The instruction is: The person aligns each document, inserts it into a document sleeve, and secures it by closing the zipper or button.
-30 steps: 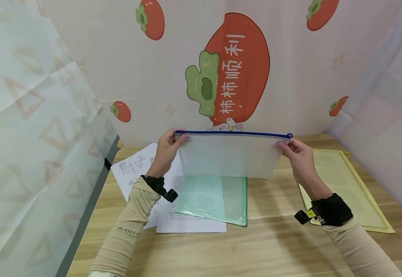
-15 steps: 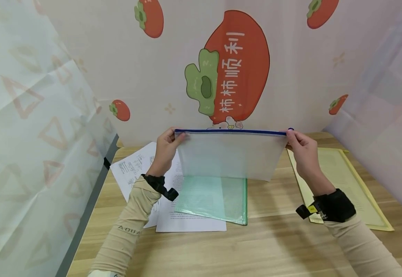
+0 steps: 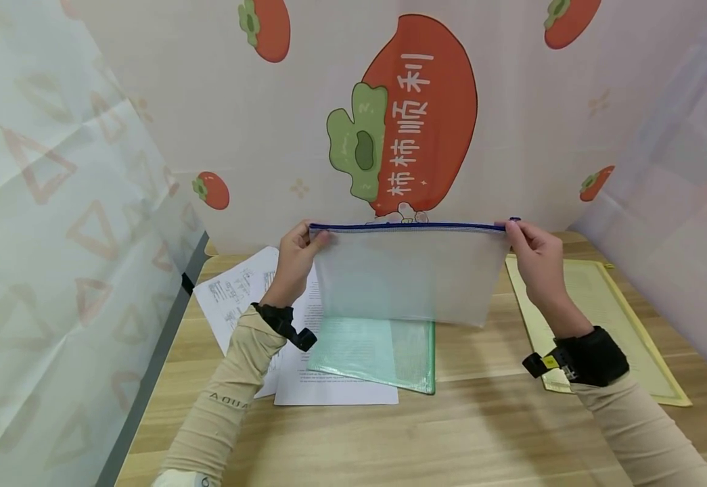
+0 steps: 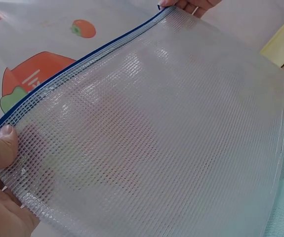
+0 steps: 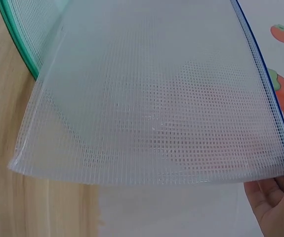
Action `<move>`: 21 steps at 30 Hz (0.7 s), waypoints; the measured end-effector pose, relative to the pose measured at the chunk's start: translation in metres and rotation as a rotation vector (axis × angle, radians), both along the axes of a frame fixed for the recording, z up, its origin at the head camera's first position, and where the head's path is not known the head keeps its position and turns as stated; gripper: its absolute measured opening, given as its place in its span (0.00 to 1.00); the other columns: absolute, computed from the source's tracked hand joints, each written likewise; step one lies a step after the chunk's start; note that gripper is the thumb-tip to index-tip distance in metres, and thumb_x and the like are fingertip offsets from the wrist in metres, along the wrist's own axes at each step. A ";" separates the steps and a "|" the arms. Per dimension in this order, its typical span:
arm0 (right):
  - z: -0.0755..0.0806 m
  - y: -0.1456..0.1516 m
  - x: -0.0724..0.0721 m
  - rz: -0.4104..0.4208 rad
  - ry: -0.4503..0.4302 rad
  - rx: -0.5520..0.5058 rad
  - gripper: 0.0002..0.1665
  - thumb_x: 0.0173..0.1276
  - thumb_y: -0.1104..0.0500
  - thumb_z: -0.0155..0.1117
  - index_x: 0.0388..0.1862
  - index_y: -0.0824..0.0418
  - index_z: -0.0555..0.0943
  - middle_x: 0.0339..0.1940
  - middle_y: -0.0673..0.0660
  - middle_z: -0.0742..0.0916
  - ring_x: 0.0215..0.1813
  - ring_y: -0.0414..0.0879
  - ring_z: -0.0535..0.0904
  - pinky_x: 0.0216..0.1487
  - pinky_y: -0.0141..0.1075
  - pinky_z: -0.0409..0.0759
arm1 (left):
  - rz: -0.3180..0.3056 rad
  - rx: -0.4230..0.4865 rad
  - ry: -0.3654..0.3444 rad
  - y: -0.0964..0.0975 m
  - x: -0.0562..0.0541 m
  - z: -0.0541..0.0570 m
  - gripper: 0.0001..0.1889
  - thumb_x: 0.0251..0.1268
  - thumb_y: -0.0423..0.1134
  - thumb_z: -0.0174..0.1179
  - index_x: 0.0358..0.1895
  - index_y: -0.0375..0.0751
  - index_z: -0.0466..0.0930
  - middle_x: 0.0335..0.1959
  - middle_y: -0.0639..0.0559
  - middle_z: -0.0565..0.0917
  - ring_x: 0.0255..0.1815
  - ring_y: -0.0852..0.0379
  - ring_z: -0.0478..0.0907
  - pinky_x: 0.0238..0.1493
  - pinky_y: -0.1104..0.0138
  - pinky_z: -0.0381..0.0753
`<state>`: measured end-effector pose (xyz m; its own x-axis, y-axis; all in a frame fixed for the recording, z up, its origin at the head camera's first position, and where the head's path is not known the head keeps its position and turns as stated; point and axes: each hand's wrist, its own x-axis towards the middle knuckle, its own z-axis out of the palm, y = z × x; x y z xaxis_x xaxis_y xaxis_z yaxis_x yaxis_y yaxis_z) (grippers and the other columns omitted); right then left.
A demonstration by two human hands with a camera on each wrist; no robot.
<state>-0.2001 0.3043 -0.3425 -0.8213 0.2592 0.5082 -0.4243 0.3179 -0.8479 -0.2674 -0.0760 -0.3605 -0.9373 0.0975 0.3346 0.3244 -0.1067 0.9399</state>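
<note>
A clear mesh zip pouch (image 3: 411,274) with a blue zip along its top edge is held stretched between both hands, hanging above the table. My left hand (image 3: 297,262) pinches the left top corner, thumb on the near face. At the other end of the zip, my right hand (image 3: 538,267) pinches the right top corner; the zip pull shows just above its fingers. The mesh pouch (image 4: 156,128) looks flat in the left wrist view. Behind and below it lies a green mesh zip pouch (image 3: 414,368), partly covered by the clear one.
Printed sheets (image 3: 336,393) lie under the green pouch, with more printed paper (image 3: 231,284) to the left. On the right rests a yellow pouch (image 3: 621,325) with a printed sheet showing through. A persimmon-patterned curtain (image 3: 268,135) stands at the back of the wooden table (image 3: 426,446).
My right hand has shifted slightly up and right, now gripping the zip's right end. The pouch's top edge has risen a little. My left hand keeps its hold.
</note>
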 end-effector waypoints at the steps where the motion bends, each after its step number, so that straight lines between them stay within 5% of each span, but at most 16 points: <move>1: 0.001 0.000 0.001 0.013 -0.001 -0.018 0.19 0.78 0.57 0.60 0.52 0.73 0.85 0.37 0.40 0.87 0.37 0.36 0.76 0.40 0.21 0.78 | 0.001 -0.004 -0.001 0.000 0.000 0.001 0.05 0.75 0.30 0.57 0.47 0.33 0.78 0.37 0.65 0.85 0.43 0.64 0.78 0.50 0.70 0.74; 6: 0.006 0.000 0.006 0.083 -0.035 -0.018 0.14 0.73 0.60 0.67 0.47 0.71 0.86 0.36 0.39 0.89 0.35 0.34 0.77 0.35 0.22 0.76 | -0.003 -0.010 0.002 0.005 -0.002 0.007 0.09 0.76 0.33 0.57 0.52 0.29 0.77 0.41 0.63 0.83 0.46 0.64 0.75 0.52 0.71 0.73; 12: 0.019 -0.003 0.009 0.090 -0.060 0.271 0.13 0.71 0.59 0.69 0.43 0.70 0.88 0.29 0.38 0.85 0.29 0.35 0.75 0.29 0.25 0.71 | -0.010 -0.004 0.063 0.017 -0.005 0.027 0.13 0.76 0.31 0.57 0.55 0.24 0.77 0.43 0.59 0.83 0.45 0.65 0.76 0.53 0.73 0.75; 21: 0.036 -0.015 0.006 -0.023 -0.003 0.545 0.08 0.70 0.59 0.71 0.40 0.64 0.89 0.33 0.62 0.90 0.30 0.29 0.76 0.34 0.20 0.71 | 0.007 0.046 0.167 0.036 0.000 0.052 0.12 0.73 0.28 0.60 0.52 0.22 0.79 0.37 0.61 0.85 0.41 0.67 0.81 0.56 0.70 0.80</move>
